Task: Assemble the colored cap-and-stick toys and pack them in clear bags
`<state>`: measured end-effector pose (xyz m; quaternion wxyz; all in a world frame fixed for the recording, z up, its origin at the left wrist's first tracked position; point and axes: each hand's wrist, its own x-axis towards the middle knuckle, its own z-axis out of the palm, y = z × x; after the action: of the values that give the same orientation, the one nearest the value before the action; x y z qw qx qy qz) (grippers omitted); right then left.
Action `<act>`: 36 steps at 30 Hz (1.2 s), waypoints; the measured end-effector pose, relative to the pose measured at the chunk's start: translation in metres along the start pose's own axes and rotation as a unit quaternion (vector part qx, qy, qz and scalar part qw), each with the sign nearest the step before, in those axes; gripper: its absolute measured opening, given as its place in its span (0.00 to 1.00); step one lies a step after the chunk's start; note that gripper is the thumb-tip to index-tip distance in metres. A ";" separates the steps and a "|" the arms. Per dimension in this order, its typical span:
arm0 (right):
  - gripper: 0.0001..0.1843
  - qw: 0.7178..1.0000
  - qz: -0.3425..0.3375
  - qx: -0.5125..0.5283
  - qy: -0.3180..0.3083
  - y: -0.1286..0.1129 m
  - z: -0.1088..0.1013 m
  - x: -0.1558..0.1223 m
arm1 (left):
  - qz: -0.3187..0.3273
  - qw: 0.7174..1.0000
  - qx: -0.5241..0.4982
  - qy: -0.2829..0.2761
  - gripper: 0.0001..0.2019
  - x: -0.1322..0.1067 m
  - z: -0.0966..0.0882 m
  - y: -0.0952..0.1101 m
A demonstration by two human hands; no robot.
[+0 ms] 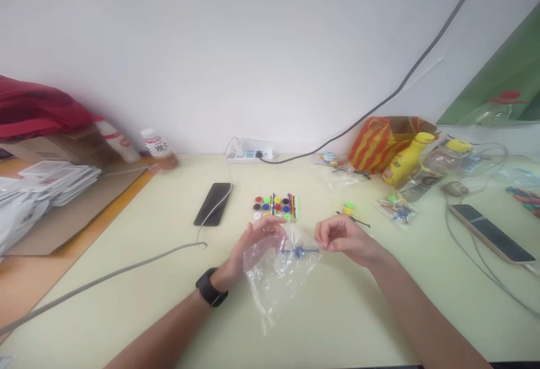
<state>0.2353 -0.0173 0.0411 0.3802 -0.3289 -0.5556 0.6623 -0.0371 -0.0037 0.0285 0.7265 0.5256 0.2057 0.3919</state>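
Observation:
A clear plastic bag (274, 282) hangs between my two hands, with a small blue piece (298, 251) on a thin blue stick showing in the middle of it. My left hand (257, 239) is curled around the bag's upper left side, its fingers partly hidden by the film. At the upper right edge, my right hand (343, 238) pinches the bag close to the stick's end. Just beyond the hands lie rows of coloured round discs (276, 207) and thin coloured sticks (294, 206). Past my right hand are small yellow-green pieces (348, 207) and a dark stick (358, 221).
A black phone (213, 204) with a cable lies left, another phone (491, 233) right. A power strip (248, 154) sits against the wall. Small bagged parts (396, 210), glasses (351, 174), a yellow bottle (407, 161) and a striped bag (371, 147) stand or lie at the right.

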 end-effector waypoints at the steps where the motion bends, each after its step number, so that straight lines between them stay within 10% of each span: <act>1: 0.08 1.000 -0.004 -0.002 -0.005 0.000 -0.001 0.000 | -0.015 1.000 -0.003 -0.016 0.36 0.000 0.000 0.002; 7: 0.07 0.999 -0.036 -0.017 -0.026 -0.004 -0.001 -0.004 | -0.065 0.994 -0.038 -0.083 0.40 0.003 -0.005 0.003; 13: 0.05 0.996 -0.055 -0.058 -0.045 0.002 0.008 0.000 | -0.027 0.997 0.075 -0.022 0.22 0.001 -0.004 -0.006; 21: 0.14 0.998 -0.030 -0.046 0.012 0.008 0.019 0.006 | 0.010 0.989 0.135 0.066 0.15 0.000 0.001 -0.006; 36: 0.15 0.978 -0.099 -0.040 0.178 0.011 0.017 0.011 | -0.020 0.984 0.162 0.066 0.20 0.001 -0.001 -0.007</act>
<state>0.2138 -0.0169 0.0334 0.5233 -0.3999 -0.5345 0.5296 -0.0345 -0.0039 0.0215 0.6244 0.6052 0.3246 0.3722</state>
